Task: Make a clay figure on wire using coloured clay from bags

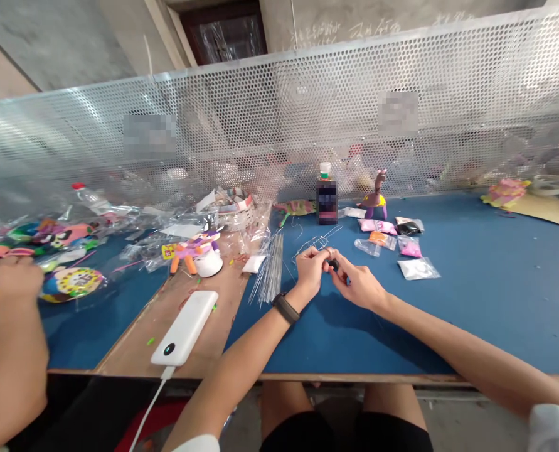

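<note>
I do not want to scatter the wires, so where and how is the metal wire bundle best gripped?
Probably pinch the metal wire bundle near its far end, coming from above: it is narrower there, while the near ends fan out close to the dark wristband.

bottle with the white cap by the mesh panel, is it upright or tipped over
Upright: the bottle stands on the blue surface, its white cap at the top.
</note>
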Motion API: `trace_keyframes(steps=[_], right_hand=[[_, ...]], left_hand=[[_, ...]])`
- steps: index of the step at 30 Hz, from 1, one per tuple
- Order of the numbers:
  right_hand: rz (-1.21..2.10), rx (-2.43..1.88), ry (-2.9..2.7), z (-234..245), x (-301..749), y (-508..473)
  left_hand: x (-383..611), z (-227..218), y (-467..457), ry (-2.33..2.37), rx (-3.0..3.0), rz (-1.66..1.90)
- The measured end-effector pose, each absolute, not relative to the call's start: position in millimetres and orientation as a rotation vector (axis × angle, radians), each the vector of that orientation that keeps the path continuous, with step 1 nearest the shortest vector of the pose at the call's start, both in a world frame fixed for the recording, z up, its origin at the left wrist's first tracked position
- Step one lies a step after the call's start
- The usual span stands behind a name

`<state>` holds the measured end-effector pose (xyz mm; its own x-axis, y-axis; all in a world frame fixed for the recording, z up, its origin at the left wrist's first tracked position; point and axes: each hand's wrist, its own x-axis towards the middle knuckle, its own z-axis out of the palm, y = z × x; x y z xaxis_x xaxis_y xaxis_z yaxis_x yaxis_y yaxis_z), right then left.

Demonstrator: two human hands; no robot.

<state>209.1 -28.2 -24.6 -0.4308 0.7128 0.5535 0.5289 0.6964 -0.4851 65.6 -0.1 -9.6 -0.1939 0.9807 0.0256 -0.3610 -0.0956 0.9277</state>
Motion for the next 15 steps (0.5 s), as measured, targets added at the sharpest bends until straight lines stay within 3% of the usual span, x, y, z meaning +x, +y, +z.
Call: trace_keyframes(steps=[6,15], right_hand=[[0.249,-0.970,-2.153,-23,214,-23],[0.238,-0.963,-1.955,-1,238,-15]], left_hand=[[55,-15,1,1.196,1.198,1.580],[45,-6,-8,1.058,1.765,1.356]])
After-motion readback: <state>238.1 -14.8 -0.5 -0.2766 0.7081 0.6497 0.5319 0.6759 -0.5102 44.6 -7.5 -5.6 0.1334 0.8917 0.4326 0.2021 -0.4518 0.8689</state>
